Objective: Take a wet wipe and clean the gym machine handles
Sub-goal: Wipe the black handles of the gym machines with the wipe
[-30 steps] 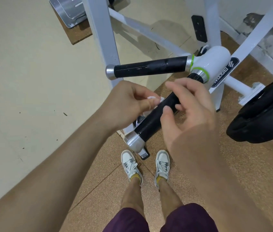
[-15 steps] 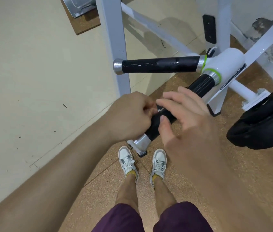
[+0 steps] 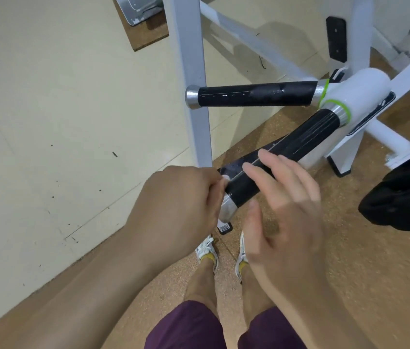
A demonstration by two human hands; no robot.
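Cream flooring [image 3: 48,102] fills the left side and meets brown cork-like matting [image 3: 350,260] along a diagonal seam. Over that seam the left hand [image 3: 181,210] is curled into a fist at the near end of the lower handle [image 3: 282,157], just beside its silver end cap [image 3: 228,209]. A small sliver of white, the wet wipe [image 3: 225,182], shows between the fingers and the black grip; most of it is hidden inside the fist, so its shape cannot be told. Behind the fist a white upright post [image 3: 191,79] of the machine stands on the floor. Below, two white sneakers [image 3: 207,249] with yellow socks stand on the matting, and dark purple shorts [image 3: 186,326] fill the bottom edge. The upper handle [image 3: 254,94], black with a silver cap, runs level to a white hub [image 3: 360,91] ringed in green; the lower handle slants down from the same hub toward the viewer. The right hand [image 3: 284,217] is spread loose, fingers apart, holding nothing, hovering above the lower handle's near half. A black weight plate [image 3: 405,197] sits at the far right.
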